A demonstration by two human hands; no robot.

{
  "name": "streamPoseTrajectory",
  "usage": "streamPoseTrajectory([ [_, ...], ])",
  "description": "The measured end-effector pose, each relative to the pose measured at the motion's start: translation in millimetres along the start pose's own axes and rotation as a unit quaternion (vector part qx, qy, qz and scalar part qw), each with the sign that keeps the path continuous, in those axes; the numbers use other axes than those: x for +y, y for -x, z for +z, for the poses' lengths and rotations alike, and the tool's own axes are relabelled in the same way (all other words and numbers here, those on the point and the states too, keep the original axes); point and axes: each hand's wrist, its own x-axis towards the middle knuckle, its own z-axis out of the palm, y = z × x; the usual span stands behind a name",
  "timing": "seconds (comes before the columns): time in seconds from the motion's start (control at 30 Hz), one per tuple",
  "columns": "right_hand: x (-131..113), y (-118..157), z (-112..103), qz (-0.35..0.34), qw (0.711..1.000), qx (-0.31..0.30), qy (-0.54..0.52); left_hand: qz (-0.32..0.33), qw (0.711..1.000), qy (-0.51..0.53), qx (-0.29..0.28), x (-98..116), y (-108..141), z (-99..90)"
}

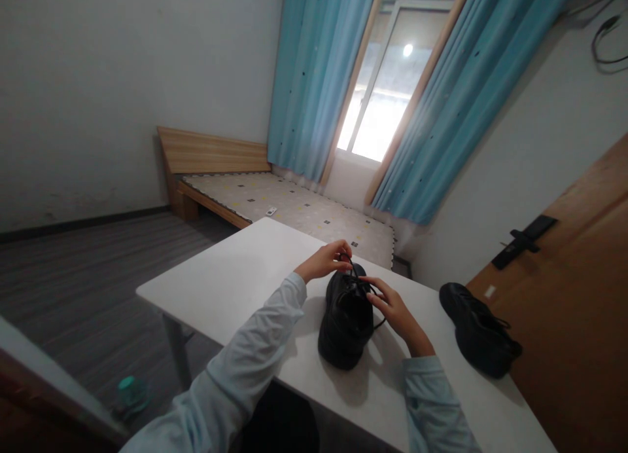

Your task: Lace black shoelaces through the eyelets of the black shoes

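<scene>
A black lace-up shoe (343,325) stands upright on the white table (230,270), its heel toward me and its toe pointing away. Above the laced front, my left hand (330,258) pinches a black shoelace (354,267) between thumb and fingers. My right hand (387,304) is at the right side of the shoe's opening, its fingers closed on the lace there. One loose lace end hangs down to the right of the shoe, below my right hand. The fingers partly cover the knot area.
Another black shoe (478,332) lies at the table's right edge, near a wooden door (564,296) with a black handle. Beyond the table is a bed with a patterned mattress (304,207) and a small white object (271,211). A green-capped container (128,389) is on the floor at left.
</scene>
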Motion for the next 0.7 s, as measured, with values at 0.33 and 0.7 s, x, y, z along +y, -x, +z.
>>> streamPoseTrajectory([
  [0.33,1.3,0.2,0.7,-0.001,1.0,0.011,-0.001,-0.015,0.993,0.097,0.062,14.7,0.4,4.2],
  [0.7,3.0,-1.7,1.8,0.023,0.996,0.08,0.003,-0.024,0.987,0.16,0.018,31.4,8.4,3.9],
])
